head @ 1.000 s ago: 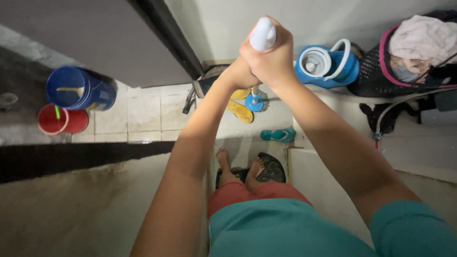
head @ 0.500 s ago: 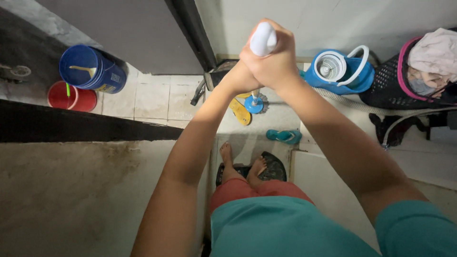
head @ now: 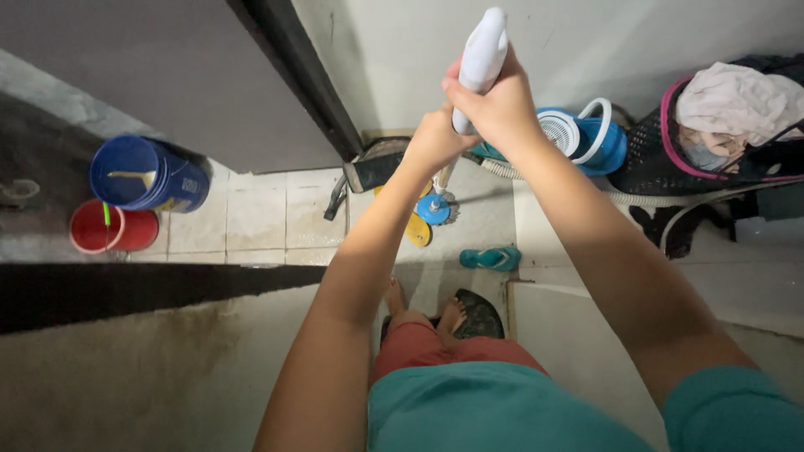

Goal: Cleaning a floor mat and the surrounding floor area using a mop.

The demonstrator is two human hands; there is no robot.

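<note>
Both my hands grip an upright mop. My right hand is wrapped around its white handle top, and my left hand clasps the shaft just below. The thin shaft runs down to a blue round mop head resting on the tiled floor beside a yellow sandal. My bare feet stand on a dark mat below.
A blue spin-mop bucket sits by the wall, right of the mop. A black-and-pink basket with cloths is at far right. A blue bucket and red bucket stand left. A teal sandal lies mid-floor.
My hands have slid lower on the handle, so more of the white top shows above them. The mop head has shifted slightly left on the floor; the view tilted a little.
</note>
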